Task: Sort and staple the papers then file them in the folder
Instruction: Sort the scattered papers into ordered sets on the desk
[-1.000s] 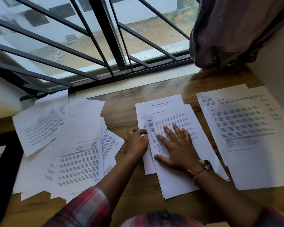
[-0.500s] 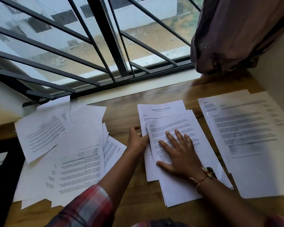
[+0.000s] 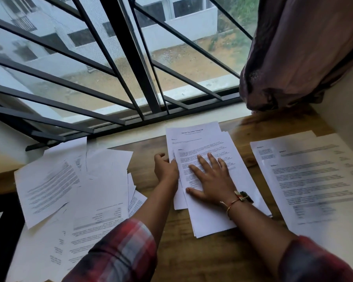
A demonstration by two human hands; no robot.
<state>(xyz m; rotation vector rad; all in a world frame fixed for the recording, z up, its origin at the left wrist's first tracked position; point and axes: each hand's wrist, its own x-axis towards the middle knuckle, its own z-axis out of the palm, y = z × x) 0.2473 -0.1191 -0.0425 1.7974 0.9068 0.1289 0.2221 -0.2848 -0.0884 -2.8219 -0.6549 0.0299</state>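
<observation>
Desk by window: paper stack under flat right hand, curled left hand at edge

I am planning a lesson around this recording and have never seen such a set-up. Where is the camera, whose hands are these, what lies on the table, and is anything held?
There is no machine here. A person works with bare hands, and one wide-angle camera worn on their head looks forward and down at them, so there is a single view.

On the wooden table lie three groups of printed papers: a loose heap on the left, a middle stack, and a tidier right stack.

The right hand lies flat, fingers spread, on the middle stack. The left hand is curled at that stack's left edge; whether it actually grips the sheets is unclear.

Behind the table are window bars and a curtain.
</observation>
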